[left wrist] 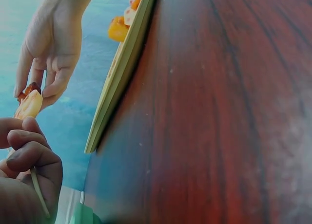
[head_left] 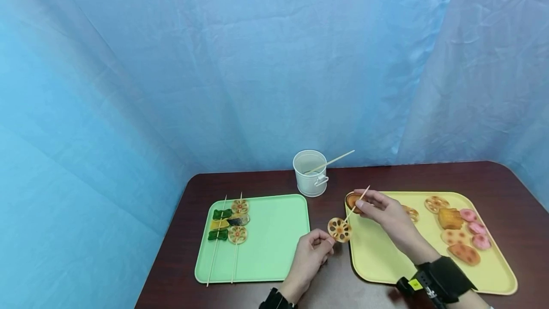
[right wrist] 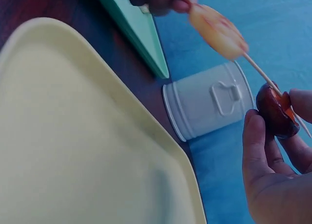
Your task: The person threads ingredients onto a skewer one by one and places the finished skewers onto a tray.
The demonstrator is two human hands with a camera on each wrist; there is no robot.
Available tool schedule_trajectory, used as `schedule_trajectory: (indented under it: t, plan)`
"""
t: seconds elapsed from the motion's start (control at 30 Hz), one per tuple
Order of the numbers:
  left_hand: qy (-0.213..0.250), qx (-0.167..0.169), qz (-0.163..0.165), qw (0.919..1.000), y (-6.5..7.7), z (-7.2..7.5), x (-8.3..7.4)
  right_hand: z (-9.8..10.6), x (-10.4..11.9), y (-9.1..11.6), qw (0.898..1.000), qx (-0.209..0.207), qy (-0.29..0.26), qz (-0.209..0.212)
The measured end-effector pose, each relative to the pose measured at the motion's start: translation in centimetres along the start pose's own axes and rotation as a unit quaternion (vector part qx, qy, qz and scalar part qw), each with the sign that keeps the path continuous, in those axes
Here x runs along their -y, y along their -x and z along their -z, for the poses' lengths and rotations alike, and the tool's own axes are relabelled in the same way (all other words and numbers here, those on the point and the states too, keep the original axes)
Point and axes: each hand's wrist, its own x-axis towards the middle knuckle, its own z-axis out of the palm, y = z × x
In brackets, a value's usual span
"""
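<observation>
With your left hand [head_left: 310, 254], you are pinching the stick [head_left: 350, 213] just below a lotus slice [head_left: 339, 230], which is sitting threaded on it. With your right hand [head_left: 390, 218], you are grasping a brown piece [right wrist: 273, 112] between thumb and fingers, near the stick's far end. The stick is crossing that piece's orange face; the views are leaving it unclear whether it is piercing it. You are holding all this above the table [head_left: 167, 271], between the two trays, the brown piece showing over the far left corner of the yellow tray [head_left: 373, 256].

On that tray's right, a yellow chunk [head_left: 450, 218], three pink pieces [head_left: 476, 228] and an orange-brown piece [head_left: 465, 254] are lying close together. On the left, two loaded skewers [head_left: 220, 223] are resting side by side on the green tray [head_left: 274, 237]. Beyond the trays, a white bucket [head_left: 310, 187] is standing with one spare stick [head_left: 339, 159] leaning right.
</observation>
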Motion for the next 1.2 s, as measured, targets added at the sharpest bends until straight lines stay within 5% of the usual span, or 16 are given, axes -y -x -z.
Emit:
schedule_trajectory:
  t: [0.87, 1.2]
  plan:
    - [-0.002, -0.009, 0.010, 0.9999, 0.0, 0.0, -0.1, -2.1, -0.9, 0.7, 0.999, 0.023, -0.010, -0.022]
    - [-0.060, -0.042, -0.040, 0.9965, -0.1, 0.3, 0.0, -2.0, -1.0, 0.7, 0.999, 0.026, -0.005, -0.024]
